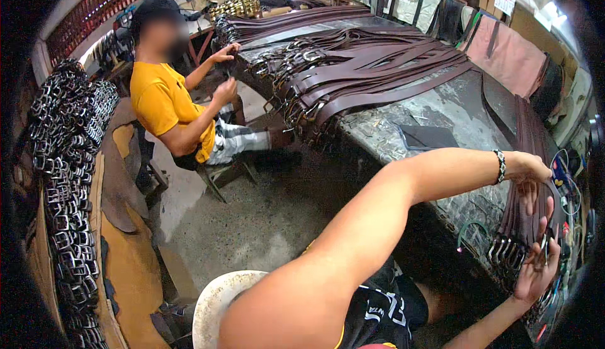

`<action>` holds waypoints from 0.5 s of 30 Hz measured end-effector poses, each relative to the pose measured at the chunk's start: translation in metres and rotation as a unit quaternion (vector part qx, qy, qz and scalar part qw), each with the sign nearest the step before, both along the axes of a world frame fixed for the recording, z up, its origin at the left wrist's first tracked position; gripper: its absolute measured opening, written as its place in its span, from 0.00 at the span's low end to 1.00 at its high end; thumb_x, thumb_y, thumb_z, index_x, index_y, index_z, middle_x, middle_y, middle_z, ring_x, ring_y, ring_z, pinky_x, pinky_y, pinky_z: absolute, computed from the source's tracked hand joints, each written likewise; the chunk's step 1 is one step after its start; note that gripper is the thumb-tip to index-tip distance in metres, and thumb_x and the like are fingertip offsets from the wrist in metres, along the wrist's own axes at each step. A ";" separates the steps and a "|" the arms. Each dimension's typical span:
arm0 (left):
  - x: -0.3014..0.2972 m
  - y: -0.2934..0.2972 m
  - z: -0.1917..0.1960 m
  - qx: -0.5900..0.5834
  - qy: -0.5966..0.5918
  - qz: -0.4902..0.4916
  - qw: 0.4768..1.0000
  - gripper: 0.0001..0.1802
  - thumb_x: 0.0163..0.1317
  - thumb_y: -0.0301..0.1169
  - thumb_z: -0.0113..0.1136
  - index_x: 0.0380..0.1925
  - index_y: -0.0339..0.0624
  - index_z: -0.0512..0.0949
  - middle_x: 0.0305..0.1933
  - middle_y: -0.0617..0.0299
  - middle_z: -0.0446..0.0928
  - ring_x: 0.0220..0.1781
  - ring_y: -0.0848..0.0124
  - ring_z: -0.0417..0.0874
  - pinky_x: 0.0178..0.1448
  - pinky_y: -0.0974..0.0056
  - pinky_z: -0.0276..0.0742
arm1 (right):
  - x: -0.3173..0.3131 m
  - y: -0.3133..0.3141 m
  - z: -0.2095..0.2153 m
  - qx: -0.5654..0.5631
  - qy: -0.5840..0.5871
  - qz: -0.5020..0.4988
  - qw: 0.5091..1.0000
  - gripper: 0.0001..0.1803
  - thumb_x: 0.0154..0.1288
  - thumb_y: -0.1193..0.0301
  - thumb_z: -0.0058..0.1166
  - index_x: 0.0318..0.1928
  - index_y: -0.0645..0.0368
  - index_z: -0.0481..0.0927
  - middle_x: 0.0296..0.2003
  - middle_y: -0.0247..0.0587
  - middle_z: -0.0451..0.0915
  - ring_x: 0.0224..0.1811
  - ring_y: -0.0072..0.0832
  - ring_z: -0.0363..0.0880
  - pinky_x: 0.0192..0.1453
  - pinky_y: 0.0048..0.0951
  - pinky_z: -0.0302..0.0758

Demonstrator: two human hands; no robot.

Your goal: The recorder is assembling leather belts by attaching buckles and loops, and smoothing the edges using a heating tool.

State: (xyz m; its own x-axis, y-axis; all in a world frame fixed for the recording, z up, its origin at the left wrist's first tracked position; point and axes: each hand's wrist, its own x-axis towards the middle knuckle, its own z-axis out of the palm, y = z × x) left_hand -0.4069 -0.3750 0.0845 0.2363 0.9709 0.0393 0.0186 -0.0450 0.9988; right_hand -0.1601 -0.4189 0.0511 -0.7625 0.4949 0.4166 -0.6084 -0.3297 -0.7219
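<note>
Right now, from my remote seat, I see both hands close together at the far right end of the counter (378, 139), working over a bundle of dark brown belts (525, 131) that lies along it, with a row of metal buckles (507, 252) at its near end. My left hand (533, 168), a patterned bracelet (500, 166) on its wrist, reaches across above the belts; I cannot tell whether its grip is pinching one. My right hand (539, 267) is lower, palm up beside the buckles, fingers curled near a shiny metal piece; whether that grip presses on it, I cannot tell. Farther left, a larger belt pile (372, 71) covers much of the counter, and a seated co-worker in a yellow shirt (153, 100) faces it, both hands raised near its edge.
</note>
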 end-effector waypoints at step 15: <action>0.041 0.124 0.060 0.070 -0.185 0.222 0.955 0.20 0.76 0.37 0.32 0.54 0.32 0.64 0.51 0.30 0.75 0.45 0.34 0.83 0.42 0.26 0.80 | 0.034 -0.028 -0.029 -0.006 -0.117 -0.367 0.923 0.23 0.82 0.65 0.41 0.70 0.63 0.64 0.48 0.51 0.80 0.30 0.21 0.80 0.26 0.18 0.79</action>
